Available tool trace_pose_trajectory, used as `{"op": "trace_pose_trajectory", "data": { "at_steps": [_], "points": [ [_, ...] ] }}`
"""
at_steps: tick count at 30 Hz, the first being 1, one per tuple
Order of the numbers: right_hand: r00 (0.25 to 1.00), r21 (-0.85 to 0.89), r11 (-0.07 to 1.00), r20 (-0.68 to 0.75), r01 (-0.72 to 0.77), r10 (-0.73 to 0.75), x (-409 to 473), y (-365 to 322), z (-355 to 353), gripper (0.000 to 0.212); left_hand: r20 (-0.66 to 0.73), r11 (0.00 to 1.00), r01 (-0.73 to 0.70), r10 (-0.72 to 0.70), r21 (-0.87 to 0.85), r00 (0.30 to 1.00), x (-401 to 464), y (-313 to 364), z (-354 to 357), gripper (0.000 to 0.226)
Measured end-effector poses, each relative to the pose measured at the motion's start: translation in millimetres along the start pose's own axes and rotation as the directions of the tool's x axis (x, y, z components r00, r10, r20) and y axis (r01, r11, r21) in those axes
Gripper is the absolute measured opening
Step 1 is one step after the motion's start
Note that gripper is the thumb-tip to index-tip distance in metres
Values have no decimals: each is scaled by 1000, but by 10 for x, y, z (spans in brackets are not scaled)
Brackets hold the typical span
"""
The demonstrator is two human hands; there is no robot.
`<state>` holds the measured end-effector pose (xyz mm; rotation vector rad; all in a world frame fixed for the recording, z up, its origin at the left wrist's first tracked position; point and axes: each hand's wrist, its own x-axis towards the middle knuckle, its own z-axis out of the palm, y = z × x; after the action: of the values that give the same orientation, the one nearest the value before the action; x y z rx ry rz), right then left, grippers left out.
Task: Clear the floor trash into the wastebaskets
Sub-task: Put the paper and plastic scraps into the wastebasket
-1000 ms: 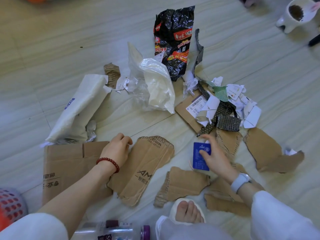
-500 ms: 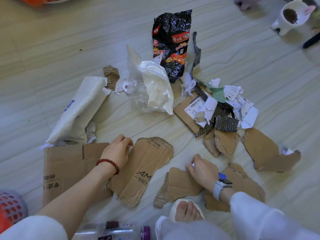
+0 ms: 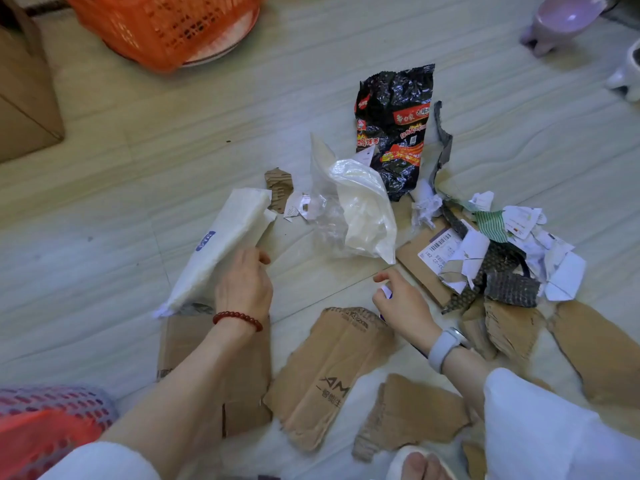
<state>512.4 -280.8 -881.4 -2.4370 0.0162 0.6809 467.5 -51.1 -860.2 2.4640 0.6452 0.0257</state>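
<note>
A person crouches over trash scattered on a pale tiled floor, seen from above through a head camera. The left hand [image 3: 244, 287] reaches forward at centre left, fingers curled down onto the near end of a long white plastic package [image 3: 225, 244] that lies slanted on the floor; it looks to be closing on the package to lift it, though whether the fingers wrap under it cannot be told. The right hand [image 3: 403, 304], at centre right, is clenched round a small blue-and-white item [image 3: 387, 293], only slivers of which show between the fingers, probably kept there so more can be gathered before a trip to a basket. Near the person lie torn brown cardboard pieces [image 3: 332, 372], flat on the floor and untouched. Farther off sit a crumpled clear plastic bag [image 3: 360, 209] and, beyond it, a black snack wrapper [image 3: 394, 126]. To the right is a heap of torn paper scraps [image 3: 526, 244] mixed with dark netting. An orange wastebasket [image 3: 162, 26] stands at the far left, well apart from the trash; another mesh wastebasket [image 3: 52, 420] sits at the near left edge beside the person's left arm, the handier one for dropping things in. Most of the trash is on the floor, so the job seems at an early stage.
</note>
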Motion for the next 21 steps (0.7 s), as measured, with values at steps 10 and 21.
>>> {"op": "trace_pose_trajectory", "data": {
  "at_steps": [10,21],
  "points": [
    [995,229,972,73,55,-74,209,-529,271,20,29,788,227,-296,573,955,336,-616,-334,41],
    [962,448,856,-35,257,-270,288,-1734,-37,19,-166,978,206,-210,-42,963,717,-102,-1806,34]
  ]
}}
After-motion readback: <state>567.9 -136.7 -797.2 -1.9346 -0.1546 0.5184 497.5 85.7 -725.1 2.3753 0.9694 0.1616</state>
